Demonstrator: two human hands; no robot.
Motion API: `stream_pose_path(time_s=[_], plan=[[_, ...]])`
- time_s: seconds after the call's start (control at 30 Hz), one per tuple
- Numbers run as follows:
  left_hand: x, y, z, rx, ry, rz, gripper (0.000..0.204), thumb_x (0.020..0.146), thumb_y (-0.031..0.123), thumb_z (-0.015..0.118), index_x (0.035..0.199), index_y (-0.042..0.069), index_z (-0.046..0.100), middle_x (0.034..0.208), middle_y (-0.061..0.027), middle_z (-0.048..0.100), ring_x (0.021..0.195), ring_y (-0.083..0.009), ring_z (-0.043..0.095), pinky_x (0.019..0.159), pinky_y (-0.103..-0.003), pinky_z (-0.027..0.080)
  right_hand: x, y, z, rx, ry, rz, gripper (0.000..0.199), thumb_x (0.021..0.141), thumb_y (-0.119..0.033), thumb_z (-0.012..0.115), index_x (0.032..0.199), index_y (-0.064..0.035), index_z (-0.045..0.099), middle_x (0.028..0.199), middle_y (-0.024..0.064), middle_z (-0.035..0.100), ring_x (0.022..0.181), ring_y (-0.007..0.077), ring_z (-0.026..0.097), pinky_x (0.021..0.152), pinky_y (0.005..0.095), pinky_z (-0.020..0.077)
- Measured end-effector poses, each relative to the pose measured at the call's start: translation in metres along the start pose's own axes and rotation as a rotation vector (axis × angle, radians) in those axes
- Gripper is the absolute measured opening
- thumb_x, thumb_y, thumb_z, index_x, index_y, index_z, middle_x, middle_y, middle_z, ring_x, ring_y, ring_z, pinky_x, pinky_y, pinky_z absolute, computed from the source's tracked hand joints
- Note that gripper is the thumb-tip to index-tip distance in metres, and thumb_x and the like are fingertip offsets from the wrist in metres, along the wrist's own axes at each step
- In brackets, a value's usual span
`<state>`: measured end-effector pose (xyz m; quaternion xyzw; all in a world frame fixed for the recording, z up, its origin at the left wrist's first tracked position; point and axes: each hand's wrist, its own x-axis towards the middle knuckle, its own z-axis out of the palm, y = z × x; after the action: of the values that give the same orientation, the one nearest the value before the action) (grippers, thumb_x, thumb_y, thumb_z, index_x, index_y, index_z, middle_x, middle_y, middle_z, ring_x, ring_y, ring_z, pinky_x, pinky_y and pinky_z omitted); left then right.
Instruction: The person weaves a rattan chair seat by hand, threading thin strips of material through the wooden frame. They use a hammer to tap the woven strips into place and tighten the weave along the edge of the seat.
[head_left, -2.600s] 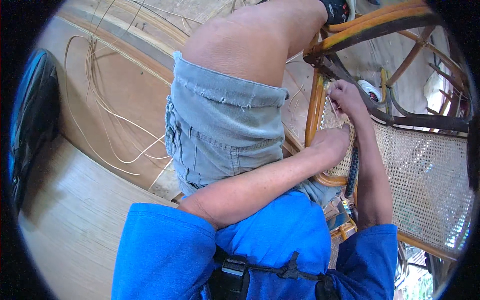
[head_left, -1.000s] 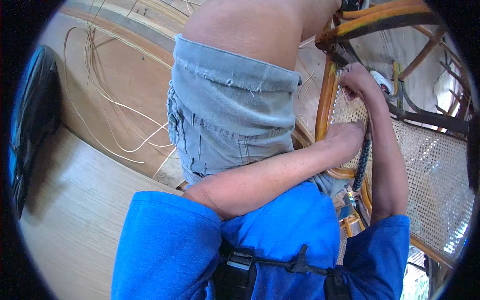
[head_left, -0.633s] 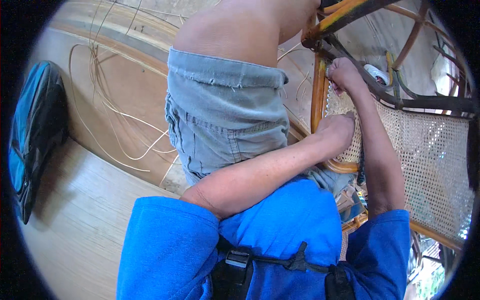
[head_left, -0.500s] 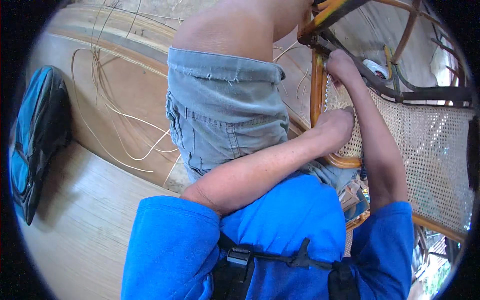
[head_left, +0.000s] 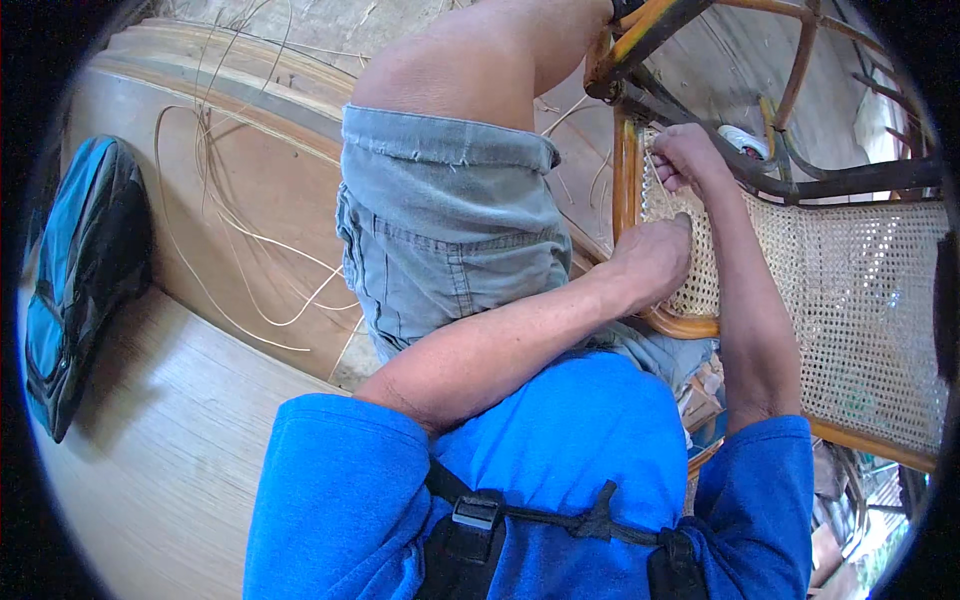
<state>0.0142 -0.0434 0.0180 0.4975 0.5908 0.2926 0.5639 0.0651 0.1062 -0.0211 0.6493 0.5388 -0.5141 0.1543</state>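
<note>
Head view: person in blue shirt at cane chair, both hands over its seat.
Seat (head_left: 703, 292): woven cane, to person's R, beside R side of shorts (head_left: 450, 220); partly hidden by hands.
L hand (head_left: 655, 262): on/over near part of seat, fingers curled; can't tell if it grips anything.
R hand (head_left: 688, 160): farther up, nr wood rail (head_left: 627, 175), fingers bent in, narrow; can't tell if a strand's held.
Backrest (head_left: 870, 300): cane panel, R of R forearm.
Loose strands (head_left: 283, 323): L of shorts.
Bag (head_left: 85, 290): blue/blk, far L.
</note>
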Motion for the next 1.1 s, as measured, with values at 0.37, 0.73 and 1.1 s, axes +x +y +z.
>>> stream_pose_path(time_s=[0.37,0.73,1.1], plan=[[0.003,0.001,0.002,-0.004,-0.009,0.019,0.019,0.081,0.007,0.046,0.095,-0.005,0.048,0.081,-0.0278,0.061,0.079,-0.0433,0.061,0.067,-0.051,0.047,0.009,-0.004,0.002,-0.242,0.008,-0.032,0.019,0.074,-0.006,0.053,0.059,0.0058,0.058,0.049,0.013,0.055,0.037,0.0226,0.054,0.035,0.0358,0.0443],[0.003,0.004,0.002,0.015,-0.021,0.013,0.024,0.08,0.004,0.046,0.101,-0.007,0.05,0.085,-0.0281,0.061,0.081,-0.0431,0.061,0.068,-0.051,0.048,0.017,-0.001,0.008,-0.496,-0.006,-0.106,0.016,0.072,-0.004,0.056,0.064,0.009,0.061,0.06,0.0222,0.06,0.046,0.029,0.061,0.046,0.0404,0.0497],[-0.003,0.007,-0.015,0.017,-0.03,-0.113,0.033,0.083,0.014,0.049,0.11,-0.005,0.045,0.078,-0.0314,0.059,0.078,-0.0444,0.06,0.069,-0.052,0.047,0.007,0.001,-0.011,-0.415,0.012,-0.191,0.019,0.075,-0.013,0.057,0.066,0.0039,0.06,0.056,0.0129,0.057,0.045,0.0205,0.058,0.041,0.0347,0.0459]])
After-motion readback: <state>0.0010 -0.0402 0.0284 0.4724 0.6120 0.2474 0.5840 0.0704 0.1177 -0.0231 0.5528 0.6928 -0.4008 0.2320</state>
